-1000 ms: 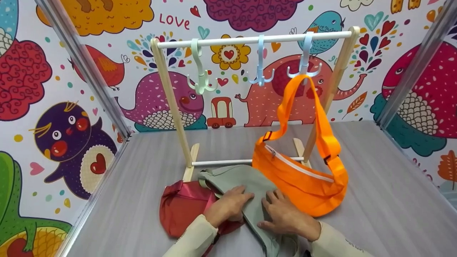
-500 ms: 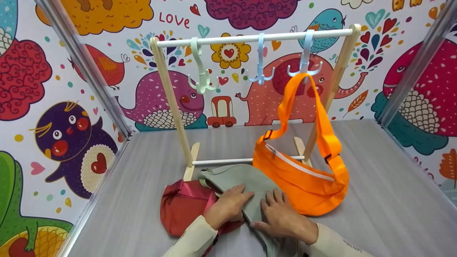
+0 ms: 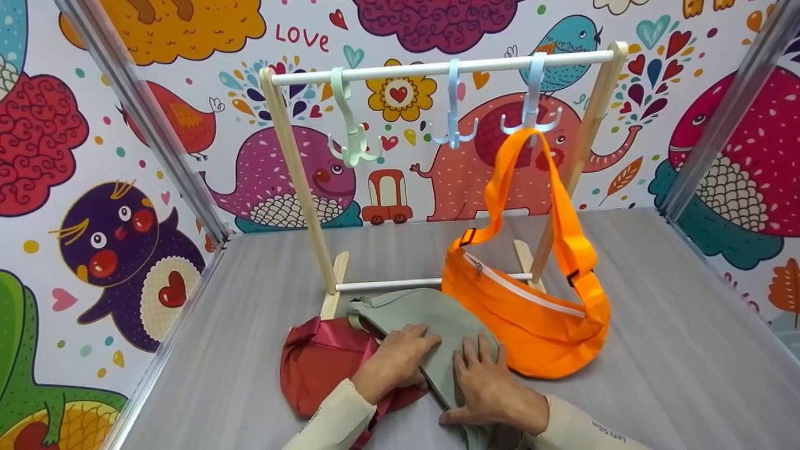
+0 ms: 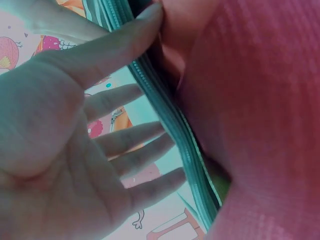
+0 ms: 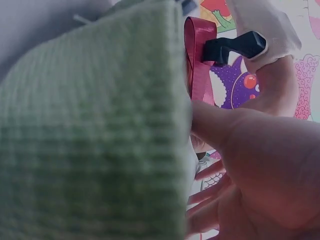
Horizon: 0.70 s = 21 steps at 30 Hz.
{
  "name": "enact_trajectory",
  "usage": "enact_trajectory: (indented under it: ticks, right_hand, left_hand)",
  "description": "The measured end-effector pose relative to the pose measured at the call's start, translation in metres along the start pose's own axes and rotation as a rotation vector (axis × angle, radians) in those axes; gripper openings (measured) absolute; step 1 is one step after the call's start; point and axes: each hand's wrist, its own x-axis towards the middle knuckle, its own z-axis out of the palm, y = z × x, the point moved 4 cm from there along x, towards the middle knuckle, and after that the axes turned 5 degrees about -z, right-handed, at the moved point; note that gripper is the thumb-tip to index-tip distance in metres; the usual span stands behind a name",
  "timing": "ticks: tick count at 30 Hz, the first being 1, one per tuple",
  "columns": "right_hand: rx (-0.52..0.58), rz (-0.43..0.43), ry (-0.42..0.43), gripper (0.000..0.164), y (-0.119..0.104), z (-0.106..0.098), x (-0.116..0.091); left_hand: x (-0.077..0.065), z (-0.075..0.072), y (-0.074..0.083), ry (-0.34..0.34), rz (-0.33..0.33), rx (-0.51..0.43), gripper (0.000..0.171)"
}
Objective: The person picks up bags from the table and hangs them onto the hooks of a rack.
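A grey-green crossbody bag lies across the middle front, its zipper edge running down along its left side. My left hand pinches this edge, its thumb on one side and its fingers on the other. On the bag's right part rests my right hand, fingers spread and straight, thumb pointing left. Partly under the grey-green bag is a red bag with a shiny red strap. An orange waist bag hangs by its strap just beyond my right hand.
A wooden rack with a white top bar stands behind the bags. From it hang a pale green hook, a middle blue hook and a right blue hook bearing the orange strap. Patterned walls enclose the grey tabletop.
My right hand has slid a little left and toward me over the grey-green bag, turning its fingers more forward. The left hand keeps nearly the same place; the hanging orange bag stays put.
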Motion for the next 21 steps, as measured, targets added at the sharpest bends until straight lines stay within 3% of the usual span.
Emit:
enact_trajectory:
  ticks: [6, 13, 21]
  right_hand:
    - [-0.031, -0.014, -0.008, 0.104, -0.0001, 0.0012, 0.0011]
    - [-0.074, -0.047, -0.038, 0.092, 0.0002, -0.0007, 0.0024]
    - [-0.145, -0.085, 0.023, 0.077, -0.0032, -0.0018, 0.0006]
  left_hand:
    - [-0.0034, 0.0005, 0.0016, 0.062, 0.01, 0.02, 0.069]
    - [-0.0047, -0.0011, 0.0027, 0.08, -0.012, 0.028, 0.066]
    - [-0.0047, 0.0004, 0.0036, 0.105, -0.035, 0.098, 0.061]
